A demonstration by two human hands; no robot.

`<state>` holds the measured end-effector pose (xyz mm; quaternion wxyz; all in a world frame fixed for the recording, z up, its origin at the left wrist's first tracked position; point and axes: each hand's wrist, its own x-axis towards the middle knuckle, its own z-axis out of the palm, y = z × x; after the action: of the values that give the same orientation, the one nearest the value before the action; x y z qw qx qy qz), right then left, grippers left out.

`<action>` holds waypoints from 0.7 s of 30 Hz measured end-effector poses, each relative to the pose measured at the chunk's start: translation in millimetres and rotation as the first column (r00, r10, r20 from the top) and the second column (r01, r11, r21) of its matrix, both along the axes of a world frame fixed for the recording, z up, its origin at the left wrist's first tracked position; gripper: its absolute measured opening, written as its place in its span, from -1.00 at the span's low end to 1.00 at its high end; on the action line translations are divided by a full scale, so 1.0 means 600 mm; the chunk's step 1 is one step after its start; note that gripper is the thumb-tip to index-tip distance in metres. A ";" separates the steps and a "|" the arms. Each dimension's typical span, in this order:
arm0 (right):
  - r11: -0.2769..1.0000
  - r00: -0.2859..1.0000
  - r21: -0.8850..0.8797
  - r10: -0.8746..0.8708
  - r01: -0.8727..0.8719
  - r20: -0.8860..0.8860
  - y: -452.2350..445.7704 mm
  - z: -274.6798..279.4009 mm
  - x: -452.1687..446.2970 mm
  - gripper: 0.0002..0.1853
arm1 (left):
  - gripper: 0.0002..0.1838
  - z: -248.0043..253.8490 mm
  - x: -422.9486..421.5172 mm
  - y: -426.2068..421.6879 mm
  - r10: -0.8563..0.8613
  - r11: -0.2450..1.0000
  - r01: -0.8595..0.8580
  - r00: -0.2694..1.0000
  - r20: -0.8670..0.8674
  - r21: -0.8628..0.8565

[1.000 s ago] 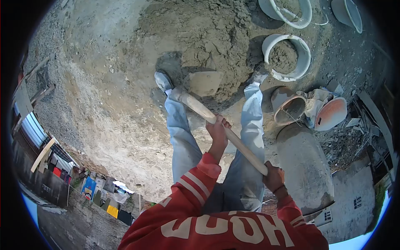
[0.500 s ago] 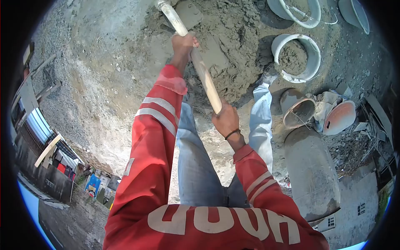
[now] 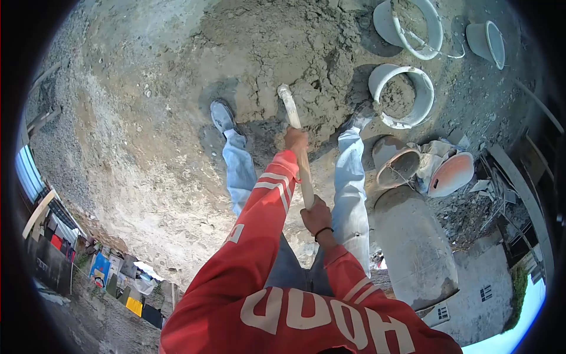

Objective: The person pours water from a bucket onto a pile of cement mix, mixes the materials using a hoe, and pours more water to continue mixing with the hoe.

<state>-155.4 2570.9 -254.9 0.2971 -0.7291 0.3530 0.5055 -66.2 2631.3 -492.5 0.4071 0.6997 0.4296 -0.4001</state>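
A long-handled hoe (image 3: 304, 171) stands between my legs, its pale wooden handle running away from my body. My left hand (image 3: 296, 139) is wrapped round the handle farther out. Close to the handle's near end, my right hand (image 3: 317, 215) grips it, with a dark band on the wrist. The crusted far end of the handle rests over a heap of wet grey mortar (image 3: 268, 53). The blade cannot be made out against the mortar. My shoes stand at the near side of the heap, one on each side of the handle.
A bucket of mortar (image 3: 377, 82) stands by my right foot, with another bucket (image 3: 386, 26) beyond it and a smaller one (image 3: 483, 44) farther right. A dirty bucket (image 3: 386, 154), a reddish container (image 3: 453, 174) and a large grey cylindrical drum (image 3: 415, 248) lie at right.
Both hands have drawn the hoe nearer to my body, and its handle is steeper. My left hand has come back and right, while the view has shifted so that my left shoe shows.
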 end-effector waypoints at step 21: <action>0.862 0.871 0.128 0.479 -0.491 0.112 -0.416 -0.047 -0.102 -0.65 | -0.90 0.183 -0.012 0.080 0.881 0.432 -0.816 0.472 -0.011 -0.384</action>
<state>-216.3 2321.4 -283.3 0.2282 -0.7883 0.1071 0.5612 -73.6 2679.5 -382.5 0.7049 0.3405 0.6069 -0.1371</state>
